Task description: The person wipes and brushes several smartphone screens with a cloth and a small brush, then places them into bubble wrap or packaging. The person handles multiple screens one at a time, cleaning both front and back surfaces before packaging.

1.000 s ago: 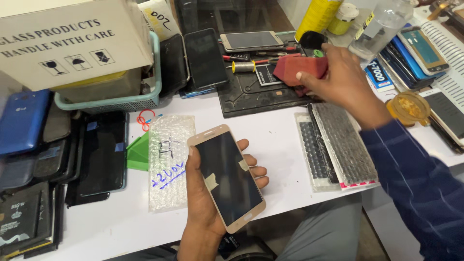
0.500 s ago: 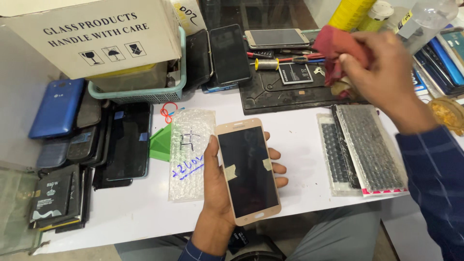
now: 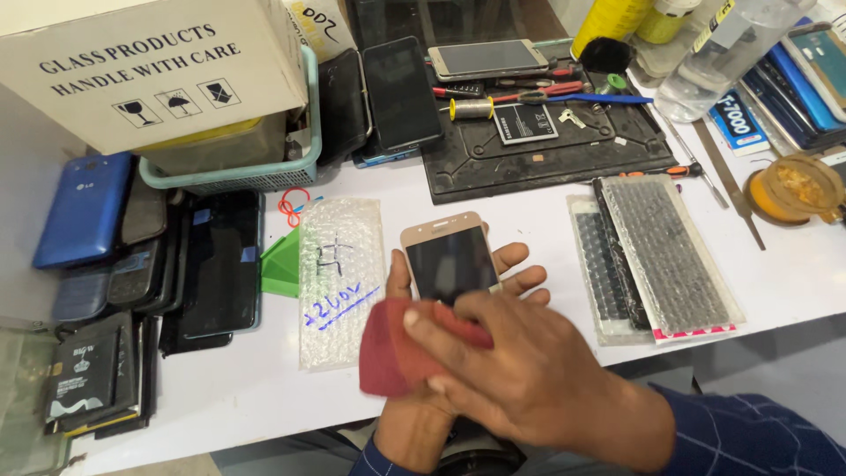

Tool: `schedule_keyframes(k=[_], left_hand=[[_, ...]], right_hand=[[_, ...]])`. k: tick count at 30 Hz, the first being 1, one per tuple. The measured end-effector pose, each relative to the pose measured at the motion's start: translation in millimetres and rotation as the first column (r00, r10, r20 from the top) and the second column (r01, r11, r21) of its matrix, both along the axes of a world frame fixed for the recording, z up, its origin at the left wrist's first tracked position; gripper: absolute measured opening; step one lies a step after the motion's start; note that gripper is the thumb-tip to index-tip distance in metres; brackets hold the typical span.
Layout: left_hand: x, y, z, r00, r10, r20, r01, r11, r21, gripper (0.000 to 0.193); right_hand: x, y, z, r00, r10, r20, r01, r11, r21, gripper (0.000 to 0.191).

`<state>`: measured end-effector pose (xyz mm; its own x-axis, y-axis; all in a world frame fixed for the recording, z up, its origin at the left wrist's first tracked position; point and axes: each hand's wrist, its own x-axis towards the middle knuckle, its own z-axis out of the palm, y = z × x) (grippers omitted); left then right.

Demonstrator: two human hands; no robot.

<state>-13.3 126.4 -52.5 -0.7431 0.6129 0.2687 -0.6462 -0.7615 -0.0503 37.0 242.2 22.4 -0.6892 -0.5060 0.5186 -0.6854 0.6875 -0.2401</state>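
Right grip [image 3: 511, 361] on red cloth [image 3: 392, 348], cluttered white worktable [image 3: 529, 220]

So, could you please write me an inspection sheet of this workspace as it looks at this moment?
Surface: white table, crowded along its edges.
Job's things: gold phone, screen up; red cloth over its lower part.
Clutter: stacked phones left, bubble-wrap pouch, black mat with small tools, basket under a cardboard box.
Grippers: left hand under the phone; right hand presses the cloth.
Cables: nothing seen.
Surroundings: bottles at far right.
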Motion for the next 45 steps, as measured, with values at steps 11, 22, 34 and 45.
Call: schedule_keyframes(k=[11,22,34,45], left_hand=[[12.5,5.7,-5.3,0.988,0.092,0.121,-0.068,0.98,-0.189,0.06],[5.9,3.0,3.6,0.999,0.01,0.033,-0.011,1.0,0.027,0.086],[18.0,-0.6,-6.8,0.98,0.057,0.192,-0.042,0.996,-0.081,0.062],[16.7,-3.7,-0.4,0.991,-0.033,0.131,0.036,0.999,-0.018,0.067]], right_hand=[[-41.7,4.7,17.8,0.948,-0.295,-0.117,0.297,0.955,-0.007,0.049],[17.4,-11.5,8.2,1.0,-0.014,-0.016,0.014,1.0,-0.007,0.058],[-42.1,8.0,17.9,0.933,-0.35,-0.087,0.359,0.926,0.115,0.049],[-28.3,44.1,30.9,0.943,-0.314,-0.108,0.316,0.949,0.002,0.044]])
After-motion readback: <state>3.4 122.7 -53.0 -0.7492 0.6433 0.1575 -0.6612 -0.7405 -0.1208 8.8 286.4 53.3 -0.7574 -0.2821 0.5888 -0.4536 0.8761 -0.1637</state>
